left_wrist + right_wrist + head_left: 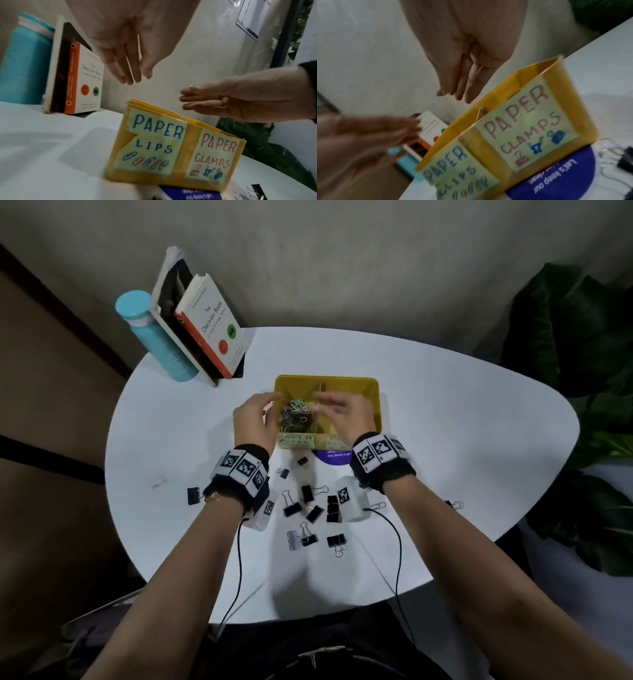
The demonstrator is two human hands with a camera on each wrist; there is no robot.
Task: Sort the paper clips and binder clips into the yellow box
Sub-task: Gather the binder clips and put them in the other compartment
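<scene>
a: where's the yellow box [371,402]?
b: middle of my white table [445,440], paper clips [295,414] in its left compartment. my left hand [255,419] and right hand [346,412] hover over it, fingers loose, holding nothing.
a: and the rest?
b: binder clips [313,510] scattered nearer me, grey wall [342,261] behind.

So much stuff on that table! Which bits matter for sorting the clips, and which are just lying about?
Part of the job:
yellow box
paper clips in its left compartment
binder clips on the table
left hand and right hand, both empty

Just lying about:
teal bottle
books
purple sticker
plant
</scene>
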